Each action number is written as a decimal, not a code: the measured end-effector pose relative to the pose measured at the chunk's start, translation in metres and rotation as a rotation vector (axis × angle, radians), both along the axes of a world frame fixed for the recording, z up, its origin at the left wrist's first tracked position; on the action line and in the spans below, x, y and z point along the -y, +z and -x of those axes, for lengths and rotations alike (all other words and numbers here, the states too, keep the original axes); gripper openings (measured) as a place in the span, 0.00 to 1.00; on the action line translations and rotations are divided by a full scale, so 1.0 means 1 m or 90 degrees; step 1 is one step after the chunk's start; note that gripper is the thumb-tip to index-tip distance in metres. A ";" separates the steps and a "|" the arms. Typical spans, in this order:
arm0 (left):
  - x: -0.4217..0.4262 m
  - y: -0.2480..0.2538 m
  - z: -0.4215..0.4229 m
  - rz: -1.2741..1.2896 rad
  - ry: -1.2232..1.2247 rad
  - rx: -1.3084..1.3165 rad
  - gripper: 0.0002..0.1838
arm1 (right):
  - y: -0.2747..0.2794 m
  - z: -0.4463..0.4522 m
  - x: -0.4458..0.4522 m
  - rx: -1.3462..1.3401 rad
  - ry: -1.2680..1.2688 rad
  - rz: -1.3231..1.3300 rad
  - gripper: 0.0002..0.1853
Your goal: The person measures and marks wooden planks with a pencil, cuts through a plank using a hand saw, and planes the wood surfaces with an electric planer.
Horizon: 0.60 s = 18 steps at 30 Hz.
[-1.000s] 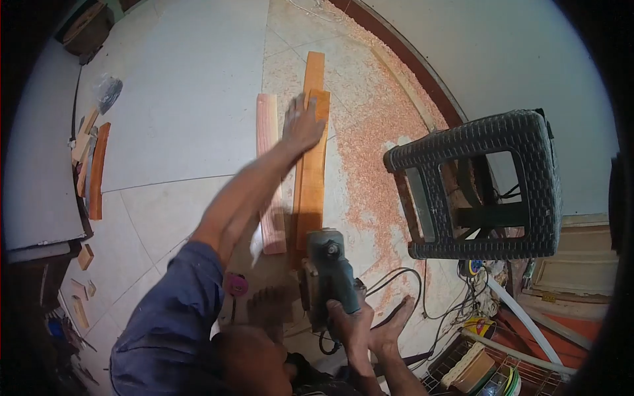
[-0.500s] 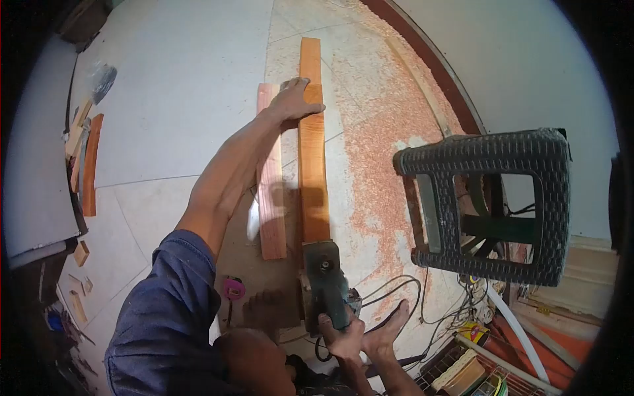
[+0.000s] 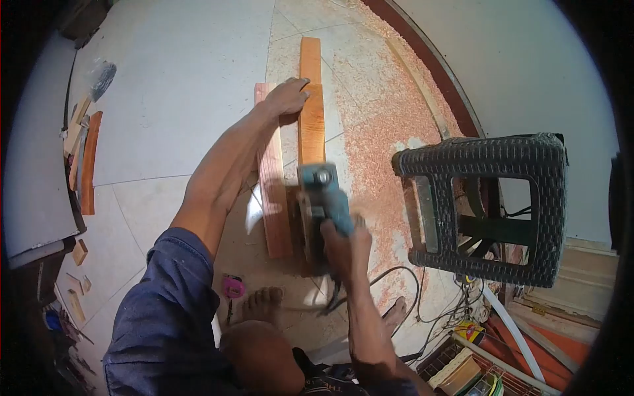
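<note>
My right hand (image 3: 347, 245) is closed around the handle of a teal electric planer (image 3: 321, 188), blurred by motion, which sits on a long orange-brown wooden board (image 3: 312, 135). Farther up, my left hand (image 3: 287, 98) grips this board at its left edge, close to where a second orange-brown piece (image 3: 310, 59) meets its far end. Left of them lies a paler pinkish plank (image 3: 275, 224), partly under my left forearm. The planer and my right hand hide the board's near end.
A dark woven-pattern plastic stool (image 3: 492, 148) lies on its side at the right. Wood shavings (image 3: 380, 138) cover the floor beside the board. A black cord (image 3: 396, 269) loops near my foot. A pink tape measure (image 3: 232, 286) and wood offcuts (image 3: 90, 165) lie leftward.
My right hand has pushed the planer forward along the board, away from my body. My left hand has shifted slightly, its thumb drawn back toward the board's left side.
</note>
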<state>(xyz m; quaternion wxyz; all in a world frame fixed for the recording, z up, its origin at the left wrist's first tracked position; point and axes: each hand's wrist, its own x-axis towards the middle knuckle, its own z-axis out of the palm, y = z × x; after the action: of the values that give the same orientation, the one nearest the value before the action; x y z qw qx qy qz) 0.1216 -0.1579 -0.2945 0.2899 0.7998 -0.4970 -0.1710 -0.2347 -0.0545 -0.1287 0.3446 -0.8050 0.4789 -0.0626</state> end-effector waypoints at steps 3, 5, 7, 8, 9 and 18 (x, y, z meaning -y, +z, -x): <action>-0.012 0.008 0.005 0.003 0.017 -0.048 0.28 | -0.009 -0.030 0.027 -0.007 -0.062 -0.094 0.19; -0.013 0.015 0.008 0.022 0.040 -0.063 0.28 | 0.007 -0.017 0.013 -0.019 -0.081 -0.156 0.18; -0.010 0.009 0.004 0.043 0.056 -0.051 0.27 | -0.003 0.023 -0.008 -0.002 -0.019 -0.097 0.19; -0.008 0.001 0.007 0.055 0.059 -0.043 0.27 | 0.005 0.045 -0.026 -0.024 -0.026 -0.124 0.19; -0.007 -0.003 0.006 0.058 0.061 -0.055 0.28 | 0.013 0.066 -0.044 -0.043 -0.031 -0.150 0.19; -0.007 0.015 0.001 -0.030 0.030 -0.036 0.27 | 0.006 0.068 -0.059 0.013 -0.116 -0.179 0.17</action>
<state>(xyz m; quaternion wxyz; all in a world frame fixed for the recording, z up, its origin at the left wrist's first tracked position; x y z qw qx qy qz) 0.1205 -0.1507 -0.2798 0.2887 0.8126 -0.4657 -0.1987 -0.3030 0.0041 -0.1231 0.4515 -0.7014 0.5505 -0.0338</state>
